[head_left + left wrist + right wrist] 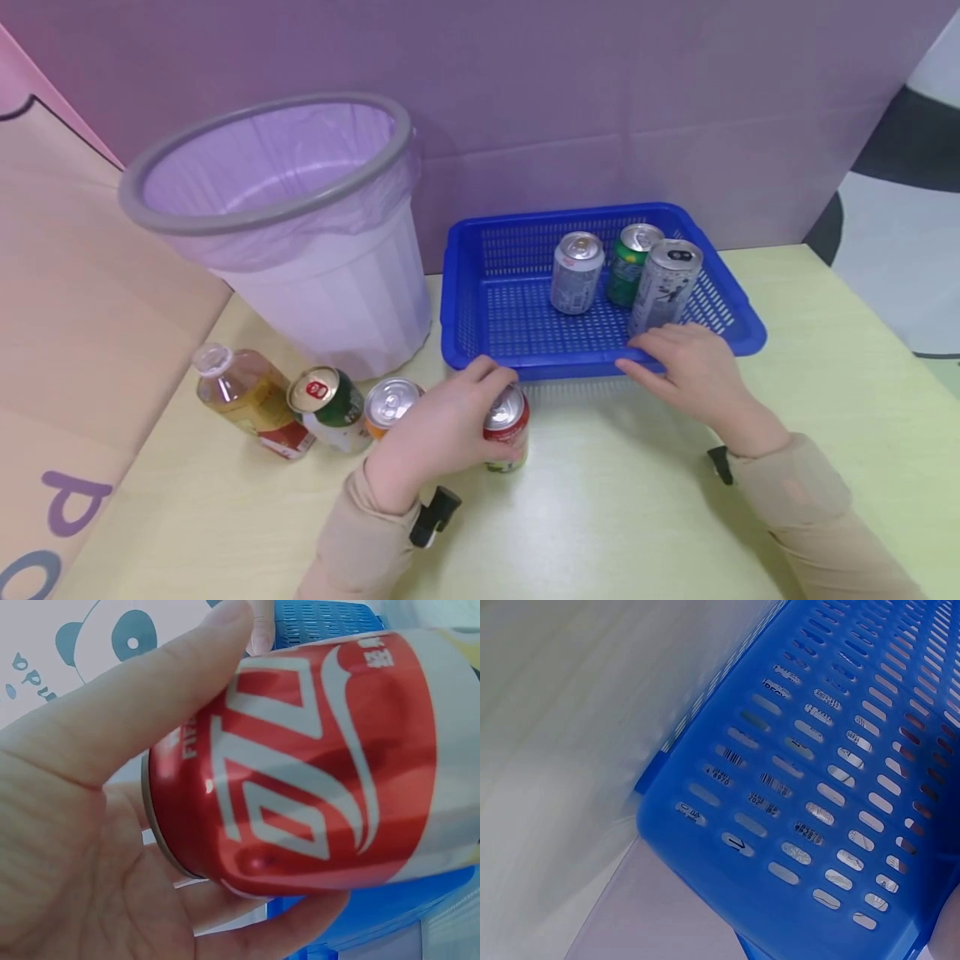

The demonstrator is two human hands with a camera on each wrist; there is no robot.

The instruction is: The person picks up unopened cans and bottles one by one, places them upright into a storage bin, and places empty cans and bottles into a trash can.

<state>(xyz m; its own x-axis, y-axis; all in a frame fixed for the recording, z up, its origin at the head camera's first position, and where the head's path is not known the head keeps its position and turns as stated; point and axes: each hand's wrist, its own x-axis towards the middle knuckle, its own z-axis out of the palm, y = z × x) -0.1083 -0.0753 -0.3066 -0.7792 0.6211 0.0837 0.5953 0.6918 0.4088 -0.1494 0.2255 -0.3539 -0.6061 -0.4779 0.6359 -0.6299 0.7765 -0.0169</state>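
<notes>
My left hand (450, 417) grips a red soda can (508, 429) by its upper part, in front of the basket's left front corner. In the left wrist view the soda can (322, 772) shows white lettering and a pale band, with thumb and fingers on opposite sides of it. My right hand (690, 371) holds the front rim of a blue plastic basket (555, 367), fingers over the edge and thumb on the outside. Inside the basket stand a silver can (576, 283), a green can (622, 275) and a tall grey can (663, 292).
A white trash bin (352, 292) with a purple liner stands behind on the left. Along the left of the table are a juice bottle (251, 396), a green-and-white can (337, 417) and an orange can (392, 404) partly behind my left hand. A purple wall (562, 100) rises at the back.
</notes>
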